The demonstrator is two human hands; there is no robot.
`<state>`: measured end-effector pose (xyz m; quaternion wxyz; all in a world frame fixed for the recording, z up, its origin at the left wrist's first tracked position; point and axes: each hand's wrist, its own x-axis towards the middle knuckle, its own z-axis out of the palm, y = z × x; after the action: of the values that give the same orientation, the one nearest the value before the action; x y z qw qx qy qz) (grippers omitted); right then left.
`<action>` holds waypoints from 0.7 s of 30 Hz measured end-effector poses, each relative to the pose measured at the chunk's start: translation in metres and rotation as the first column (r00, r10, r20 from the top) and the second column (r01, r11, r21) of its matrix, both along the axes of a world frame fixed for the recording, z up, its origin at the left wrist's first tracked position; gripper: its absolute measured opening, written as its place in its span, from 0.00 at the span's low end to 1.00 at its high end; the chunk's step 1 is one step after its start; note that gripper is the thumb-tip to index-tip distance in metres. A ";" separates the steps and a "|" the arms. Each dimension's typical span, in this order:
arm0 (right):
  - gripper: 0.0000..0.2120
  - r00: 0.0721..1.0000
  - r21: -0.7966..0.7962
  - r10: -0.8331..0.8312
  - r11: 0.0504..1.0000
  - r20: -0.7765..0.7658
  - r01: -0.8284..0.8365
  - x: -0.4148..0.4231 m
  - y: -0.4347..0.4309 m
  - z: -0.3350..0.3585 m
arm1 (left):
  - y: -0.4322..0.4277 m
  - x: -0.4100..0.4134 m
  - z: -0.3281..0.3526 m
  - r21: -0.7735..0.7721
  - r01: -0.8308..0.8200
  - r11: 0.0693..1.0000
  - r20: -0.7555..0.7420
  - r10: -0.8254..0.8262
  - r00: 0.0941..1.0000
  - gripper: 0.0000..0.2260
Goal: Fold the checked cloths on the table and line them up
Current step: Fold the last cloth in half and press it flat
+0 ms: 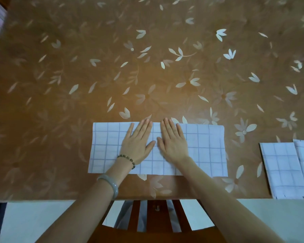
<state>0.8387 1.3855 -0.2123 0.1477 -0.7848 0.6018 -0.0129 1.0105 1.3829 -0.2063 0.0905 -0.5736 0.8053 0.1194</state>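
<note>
Checked cloth lies folded long; left hand and right hand press flat, fingers straight. Next fold, I'd say: end over end.

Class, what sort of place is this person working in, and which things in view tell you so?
Probably a home dining area: a table with a brown flowered covering, a wooden slat-backed chair at its near edge, and checked cloths on it.
</note>
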 end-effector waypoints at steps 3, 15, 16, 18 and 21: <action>0.29 0.999 -0.012 -0.037 0.999 -0.020 0.037 -0.032 -0.002 -0.002 | -0.004 0.024 -0.003 -0.007 -0.100 0.995 0.002 0.100 0.995 0.31; 0.33 0.953 -0.008 -0.225 0.974 -0.203 0.228 -0.139 -0.001 0.006 | -0.009 0.126 0.005 -0.070 -0.286 0.956 0.138 0.293 0.946 0.32; 0.32 0.947 -0.031 -0.257 0.966 -0.192 0.256 -0.132 -0.002 0.008 | -0.009 0.121 0.007 -0.087 -0.295 0.952 0.130 0.304 0.944 0.31; 0.29 0.958 -0.109 -0.247 0.967 -0.149 0.232 -0.105 -0.004 0.017 | -0.010 0.099 0.011 -0.122 -0.293 0.948 0.085 0.304 0.949 0.29; 0.28 0.993 -0.157 -0.104 0.983 -0.062 0.093 -0.038 -0.006 0.023 | -0.010 0.039 0.018 -0.138 -0.146 0.980 -0.013 0.145 0.989 0.28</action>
<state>0.8004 1.3796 -0.1896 0.0647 -0.7630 0.6419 -0.0391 1.0498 1.3731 -0.1879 0.0402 -0.6356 0.7678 0.0704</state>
